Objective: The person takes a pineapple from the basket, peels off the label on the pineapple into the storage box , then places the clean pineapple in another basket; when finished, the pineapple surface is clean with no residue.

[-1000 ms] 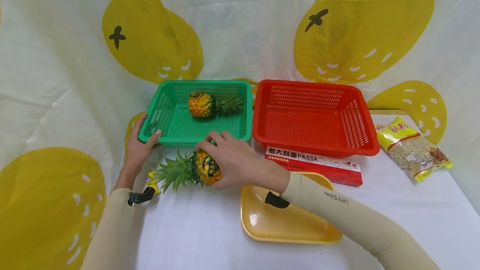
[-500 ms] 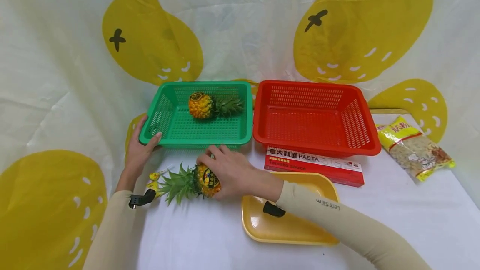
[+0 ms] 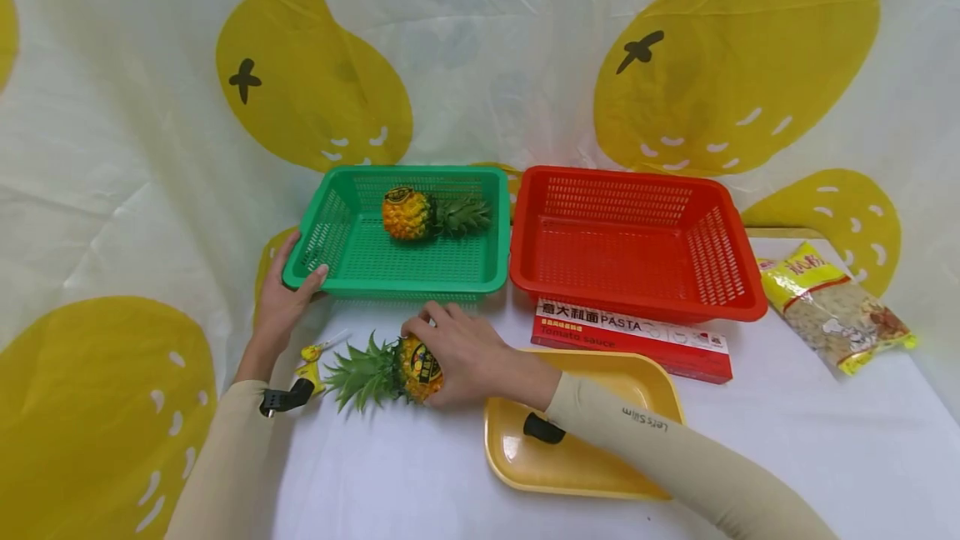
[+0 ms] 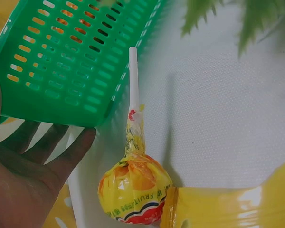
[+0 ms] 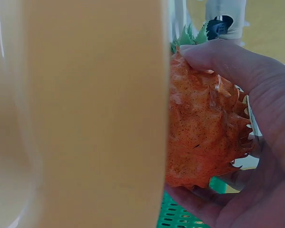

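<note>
while the right grip (image 3: 467, 357) holds a pineapple (image 3: 411, 368), the tray edge (image 5: 137, 114) lies near.

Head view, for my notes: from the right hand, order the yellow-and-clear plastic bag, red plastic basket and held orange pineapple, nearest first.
1. Held pineapple: in the right hand.
2. Red basket: beyond, to the right.
3. Plastic bag: far right.
</note>
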`<control>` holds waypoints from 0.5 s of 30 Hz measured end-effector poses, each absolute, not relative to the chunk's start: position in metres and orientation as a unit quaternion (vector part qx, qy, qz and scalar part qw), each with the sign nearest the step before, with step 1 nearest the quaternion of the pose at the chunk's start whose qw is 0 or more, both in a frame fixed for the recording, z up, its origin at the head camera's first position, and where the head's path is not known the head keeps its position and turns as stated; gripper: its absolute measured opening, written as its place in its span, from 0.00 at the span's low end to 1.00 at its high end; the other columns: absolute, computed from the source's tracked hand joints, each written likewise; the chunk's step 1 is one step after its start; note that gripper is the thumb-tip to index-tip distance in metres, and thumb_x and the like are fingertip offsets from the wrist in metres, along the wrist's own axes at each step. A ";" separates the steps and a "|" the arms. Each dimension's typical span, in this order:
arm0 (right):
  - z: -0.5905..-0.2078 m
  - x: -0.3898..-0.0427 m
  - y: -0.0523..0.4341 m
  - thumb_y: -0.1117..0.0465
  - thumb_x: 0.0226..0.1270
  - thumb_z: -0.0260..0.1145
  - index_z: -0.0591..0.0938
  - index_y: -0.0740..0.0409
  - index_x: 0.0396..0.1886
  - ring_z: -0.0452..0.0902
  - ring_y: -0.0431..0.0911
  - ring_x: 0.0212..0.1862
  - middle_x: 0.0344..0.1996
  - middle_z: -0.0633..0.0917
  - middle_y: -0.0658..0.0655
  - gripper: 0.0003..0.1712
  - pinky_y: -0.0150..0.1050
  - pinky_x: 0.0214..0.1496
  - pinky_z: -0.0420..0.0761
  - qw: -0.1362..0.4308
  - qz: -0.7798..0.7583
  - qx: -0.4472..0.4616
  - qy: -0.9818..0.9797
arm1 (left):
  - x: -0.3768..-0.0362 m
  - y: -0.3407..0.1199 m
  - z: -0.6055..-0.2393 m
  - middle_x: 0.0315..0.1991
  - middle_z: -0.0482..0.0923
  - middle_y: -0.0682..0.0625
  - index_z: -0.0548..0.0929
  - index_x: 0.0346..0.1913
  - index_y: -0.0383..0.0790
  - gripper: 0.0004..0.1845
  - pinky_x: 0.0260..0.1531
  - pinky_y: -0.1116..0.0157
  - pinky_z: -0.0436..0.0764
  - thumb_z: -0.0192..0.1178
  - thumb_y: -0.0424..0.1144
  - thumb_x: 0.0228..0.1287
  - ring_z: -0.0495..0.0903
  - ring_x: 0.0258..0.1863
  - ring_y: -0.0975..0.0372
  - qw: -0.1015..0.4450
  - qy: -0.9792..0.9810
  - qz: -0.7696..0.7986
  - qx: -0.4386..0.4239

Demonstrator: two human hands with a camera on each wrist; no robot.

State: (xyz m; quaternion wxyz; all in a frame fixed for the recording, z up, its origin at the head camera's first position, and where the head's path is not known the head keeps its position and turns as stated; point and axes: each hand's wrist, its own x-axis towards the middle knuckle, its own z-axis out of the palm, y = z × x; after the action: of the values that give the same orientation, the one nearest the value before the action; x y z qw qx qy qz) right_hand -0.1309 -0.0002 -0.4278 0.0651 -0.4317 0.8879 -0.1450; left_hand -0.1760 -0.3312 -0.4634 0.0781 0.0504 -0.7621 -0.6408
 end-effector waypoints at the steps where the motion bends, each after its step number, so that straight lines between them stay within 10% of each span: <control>1: -0.429 -0.131 0.000 0.38 0.50 0.84 0.72 0.44 0.73 0.69 0.48 0.56 0.63 0.72 0.52 0.52 0.42 0.40 0.81 0.066 -0.145 -0.431 0.888 | -0.176 -0.331 -0.464 0.76 0.59 0.36 0.57 0.86 0.51 0.45 0.44 0.64 0.86 0.70 0.39 0.73 0.76 0.51 0.60 0.078 -0.763 -0.640 0.051; 15: -0.440 -0.137 0.001 0.37 0.51 0.83 0.71 0.44 0.75 0.71 0.49 0.58 0.64 0.71 0.52 0.54 0.44 0.42 0.83 0.086 -0.167 -0.418 0.889 | -0.176 -0.329 -0.461 0.74 0.62 0.34 0.56 0.86 0.51 0.45 0.45 0.63 0.86 0.69 0.40 0.74 0.76 0.51 0.60 0.080 -0.768 -0.634 0.053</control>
State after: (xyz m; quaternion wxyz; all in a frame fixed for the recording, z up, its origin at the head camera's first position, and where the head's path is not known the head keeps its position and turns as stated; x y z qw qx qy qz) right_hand -0.1367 0.0013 -0.4398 0.0863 -0.4176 0.8889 -0.1671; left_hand -0.1756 -0.3287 -0.4606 0.0803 0.0532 -0.7677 -0.6335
